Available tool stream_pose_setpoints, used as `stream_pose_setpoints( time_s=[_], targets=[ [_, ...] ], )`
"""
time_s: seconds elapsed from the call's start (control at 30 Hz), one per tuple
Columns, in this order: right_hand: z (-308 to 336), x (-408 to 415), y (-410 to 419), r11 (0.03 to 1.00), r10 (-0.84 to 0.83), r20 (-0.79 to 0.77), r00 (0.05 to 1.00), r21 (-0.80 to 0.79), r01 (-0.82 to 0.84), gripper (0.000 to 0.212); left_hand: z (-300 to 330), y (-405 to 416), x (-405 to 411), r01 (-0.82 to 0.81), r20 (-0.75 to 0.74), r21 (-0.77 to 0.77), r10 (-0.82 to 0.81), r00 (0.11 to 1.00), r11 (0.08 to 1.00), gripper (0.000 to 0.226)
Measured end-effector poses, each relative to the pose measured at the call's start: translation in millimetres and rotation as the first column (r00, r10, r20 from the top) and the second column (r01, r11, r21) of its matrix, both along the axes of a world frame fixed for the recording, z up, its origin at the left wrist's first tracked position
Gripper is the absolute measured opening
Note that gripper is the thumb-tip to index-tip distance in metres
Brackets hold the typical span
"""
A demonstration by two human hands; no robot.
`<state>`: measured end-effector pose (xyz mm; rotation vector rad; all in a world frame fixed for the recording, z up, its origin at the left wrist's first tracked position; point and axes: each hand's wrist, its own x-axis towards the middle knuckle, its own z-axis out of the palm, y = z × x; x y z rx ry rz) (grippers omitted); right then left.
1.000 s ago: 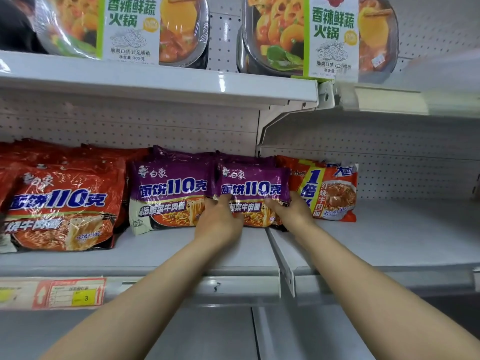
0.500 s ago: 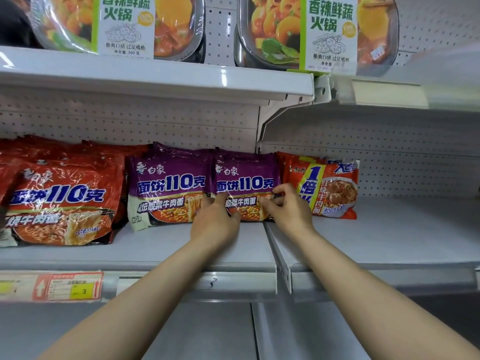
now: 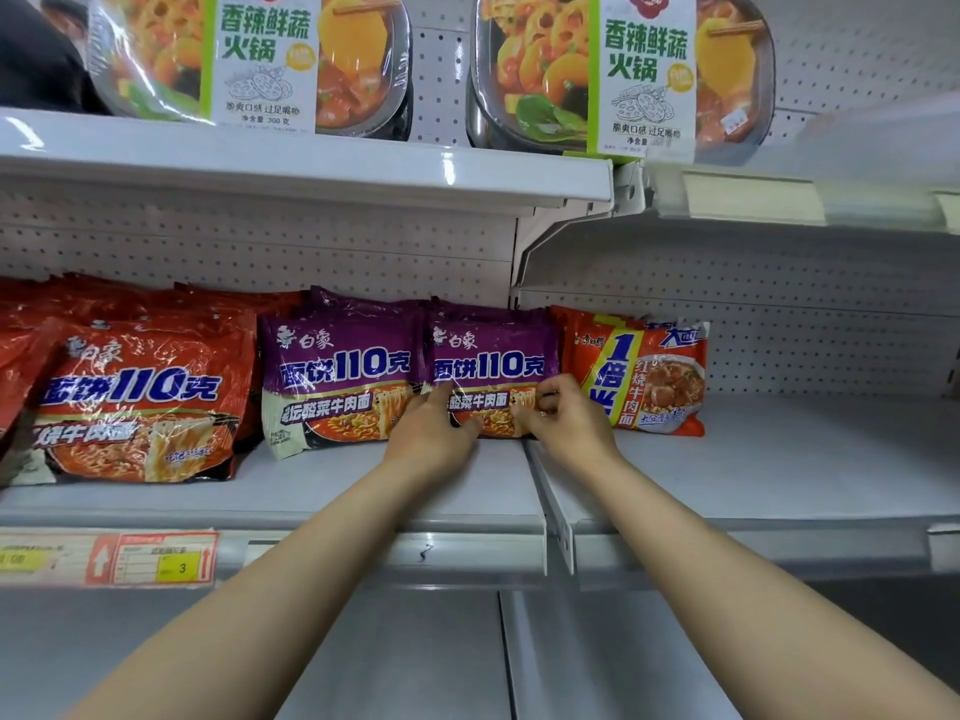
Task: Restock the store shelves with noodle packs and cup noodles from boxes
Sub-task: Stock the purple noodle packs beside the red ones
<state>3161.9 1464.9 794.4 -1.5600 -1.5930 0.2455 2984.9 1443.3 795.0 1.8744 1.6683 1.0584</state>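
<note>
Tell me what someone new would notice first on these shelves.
Both bare hands, left hand and right hand, meet on the right-hand purple plastic noodle pack at mid-shelf. Glossy red noodle packs crowd the left. Two big foil hotpot trays with green-lettered white sleeves stand on the shelf above.

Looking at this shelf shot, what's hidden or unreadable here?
- Head view: lower front of the right purple noodle pack, covered by the left hand and right hand.
- Packs stacked behind the purple front row: only top edges show, count unclear.
- Red noodle packs at left: cut off by the frame edge.
- Price tag: small print too blurred to read.
- Each hand's grip: fingertips partly hidden.
</note>
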Motion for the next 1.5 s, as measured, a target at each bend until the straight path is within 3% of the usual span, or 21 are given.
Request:
stream_pose_setpoints(
  time_s=[0.23,0.53,0.7,0.93,1.33,1.5],
  targets=[
    [4.8,-2.5,-21.5,0.998,0.043,-0.075,0.996,-0.045,-0.047,0.054,4.9,-0.5,-5.9,0.035,0.036,-0.052,-0.034,0.999,0.998,0.076],
    [13.5,5.4,-62.7,0.995,0.085,-0.215,0.973,-0.030,-0.094,0.046,14.6,-46.7,10.3,-0.022,0.212,0.103,-0.001,0.977,0.994,0.060],
    [13.8,17.3,-99.0,0.993,0.113,-0.265,0.958,0.002,-0.116,0.055,17.0,-84.7,28.9,-0.038,0.371,0.156,-0.022,0.928,0.987,0.045],
    [6.1,35.0,-142.7,0.993,0.114,-0.320,0.941,0.072,-0.096,0.050,8.4,-125.1,53.9,-0.069,0.549,0.171,-0.037,0.835,0.983,0.031],
    [-47.7,60.2,-209.4,0.997,0.074,-0.337,0.939,0.041,-0.064,0.040,-63.1,-185.8,89.9,-0.105,0.631,0.071,0.037,0.775,0.992,0.014],
    [-95.5,72.3,-226.0,0.995,0.069,-0.302,0.951,-0.053,-0.089,0.040,-110.7,-205.9,102.0,-0.110,0.629,-0.009,0.091,0.772,0.994,0.012]
  ],
)
